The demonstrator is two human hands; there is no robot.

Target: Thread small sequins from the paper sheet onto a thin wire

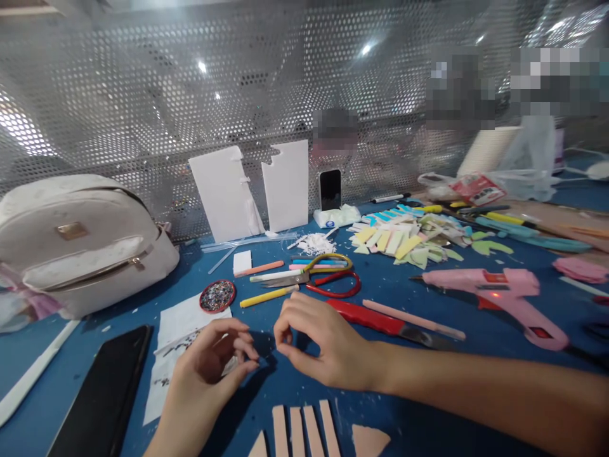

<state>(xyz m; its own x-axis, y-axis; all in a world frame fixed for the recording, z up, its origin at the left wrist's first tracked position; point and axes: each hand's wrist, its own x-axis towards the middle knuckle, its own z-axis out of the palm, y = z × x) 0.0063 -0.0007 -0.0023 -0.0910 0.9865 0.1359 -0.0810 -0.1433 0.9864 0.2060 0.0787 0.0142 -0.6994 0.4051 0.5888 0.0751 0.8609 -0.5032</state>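
Observation:
My left hand [214, 365] hovers over the right edge of a white paper sheet [155, 397], its fingers curled and the thumb tip close against a fingertip. Facing it, my right hand [316, 343] has thumb and forefinger pinched into a ring. A faint thin strand may lie between the two hands; what either holds is too small to make out. Beyond the left hand is a round red-rimmed dish of small dark beads [217, 296]. Close by the right hand lies a red-handled cutter [366, 317]. Pale pink strips [297, 428] lie in front of me.
Scissors [328, 276] and coloured sticks [269, 296] lie beyond my hands. A pink glue gun [499, 292] with a lit light rests at right, near a pile of cut foam pieces [394, 235]. A black phone [102, 393] and white backpack [90, 247] are at left.

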